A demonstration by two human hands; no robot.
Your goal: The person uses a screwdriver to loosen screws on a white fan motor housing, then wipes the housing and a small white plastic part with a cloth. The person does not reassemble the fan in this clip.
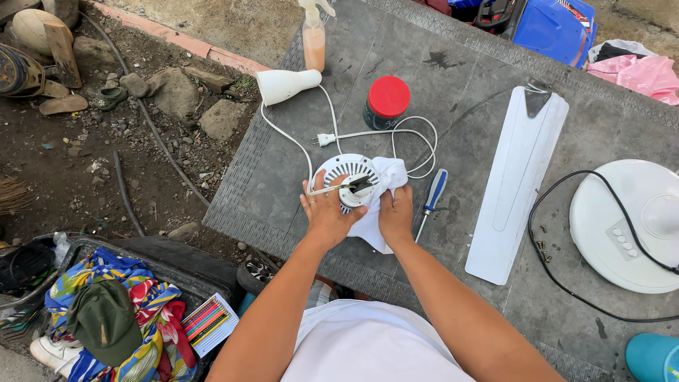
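Note:
A round white fan motor housing (pixel 344 172) with vent slots lies on the grey table (pixel 467 106). My left hand (pixel 325 214) grips its near left side, fingers over the rim. My right hand (pixel 396 212) presses a white cloth (pixel 382 182) against the housing's right side. A white power cord (pixel 396 134) with a plug (pixel 325 139) loops behind the housing. A blue-handled screwdriver (pixel 433 198) lies just right of my right hand.
On the table stand a red-lidded jar (pixel 387 102), a spray bottle (pixel 313 35), a white cone-shaped part (pixel 286 85), a long white fan blade (pixel 518 177) and a round white fan base (pixel 629 223) with black cable. Small screws (pixel 543 244) lie nearby. Left: rocks, dirt, a bin of clothes (pixel 117 318).

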